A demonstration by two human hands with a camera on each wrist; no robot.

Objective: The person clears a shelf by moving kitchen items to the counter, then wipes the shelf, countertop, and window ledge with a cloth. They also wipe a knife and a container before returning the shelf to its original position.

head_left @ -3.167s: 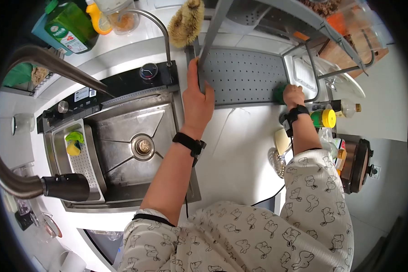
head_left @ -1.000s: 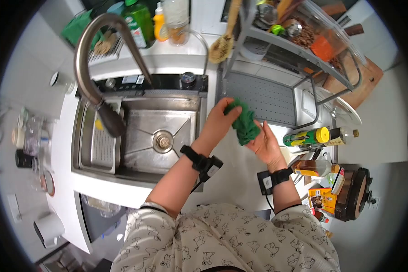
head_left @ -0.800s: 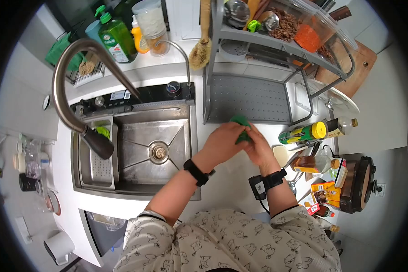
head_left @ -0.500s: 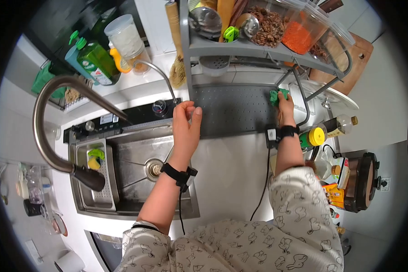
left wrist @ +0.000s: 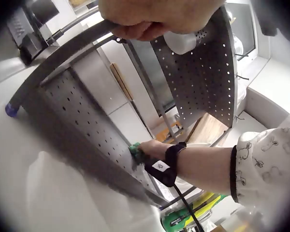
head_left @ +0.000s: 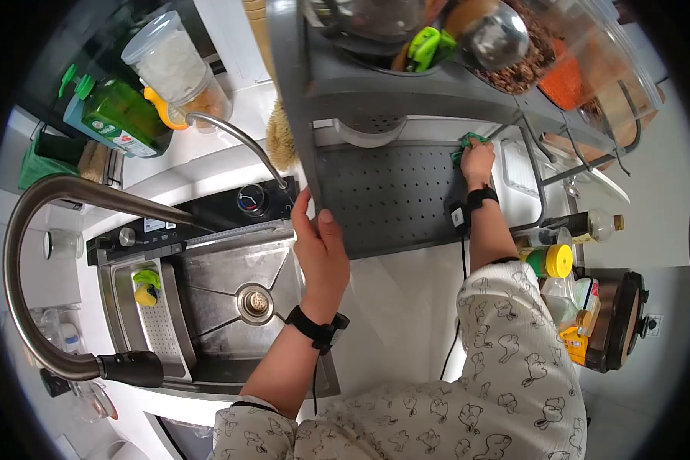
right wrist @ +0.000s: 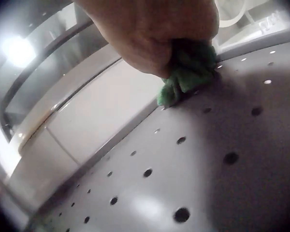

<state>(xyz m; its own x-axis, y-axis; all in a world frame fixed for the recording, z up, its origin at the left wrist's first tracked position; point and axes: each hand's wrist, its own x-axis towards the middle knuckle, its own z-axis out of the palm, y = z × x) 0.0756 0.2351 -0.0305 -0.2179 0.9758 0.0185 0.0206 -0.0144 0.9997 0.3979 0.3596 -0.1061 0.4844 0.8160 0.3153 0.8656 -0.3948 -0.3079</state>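
Observation:
My right hand [head_left: 478, 163] grips a bunched green cloth [right wrist: 188, 72] and holds it against the grey perforated lower shelf [head_left: 395, 199] of a metal rack, at the far right corner. In the right wrist view the cloth lies along the shelf's edge, partly hidden under the fingers. My left hand [head_left: 322, 257] is at the rack's front left post [head_left: 303, 146], thumb on one side and index finger on the other. The left wrist view shows its curled fingers [left wrist: 145, 30] around the rack's grey frame.
A steel sink [head_left: 230, 307] with a curved faucet [head_left: 23, 253] lies left. The rack's upper shelf [head_left: 437, 107] holds utensils and food boxes above my right hand. Several bottles [head_left: 563, 261] and a brown cooker [head_left: 619, 322] stand right. A cable [head_left: 456, 337] trails from my right wrist.
Both hands met over the counter at the cloth and then parted. The right hand has carried the cloth to the shelf's far right corner; the left has moved to the rack's post.

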